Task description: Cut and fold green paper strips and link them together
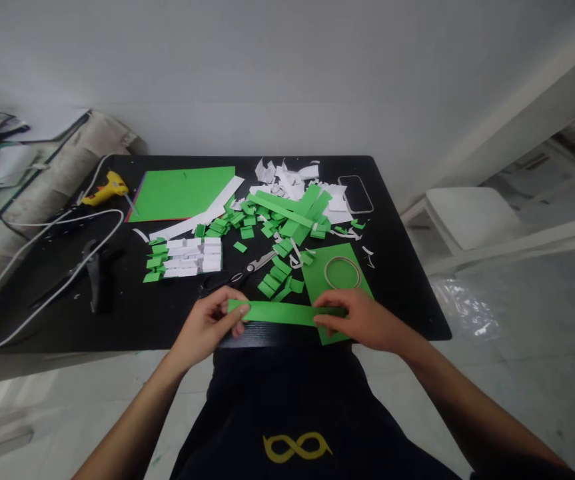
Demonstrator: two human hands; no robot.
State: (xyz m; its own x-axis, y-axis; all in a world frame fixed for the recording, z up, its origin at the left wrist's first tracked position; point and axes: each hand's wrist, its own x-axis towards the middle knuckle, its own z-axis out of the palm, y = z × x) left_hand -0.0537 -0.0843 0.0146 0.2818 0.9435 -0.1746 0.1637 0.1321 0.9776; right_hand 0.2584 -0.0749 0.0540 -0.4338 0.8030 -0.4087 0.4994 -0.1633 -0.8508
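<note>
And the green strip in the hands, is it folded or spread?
Spread: the green strip stretches between the left hand and right hand, no fold visible there.

A green paper strip — long, narrow, smooth and plain — stretches nearly level between the left fingers, which pinch one end, and the right fingers, which grip its other end.

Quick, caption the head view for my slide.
Left hand and right hand hold a green strip at the near edge of a black table, with scissors and folded green pieces beyond.
</note>
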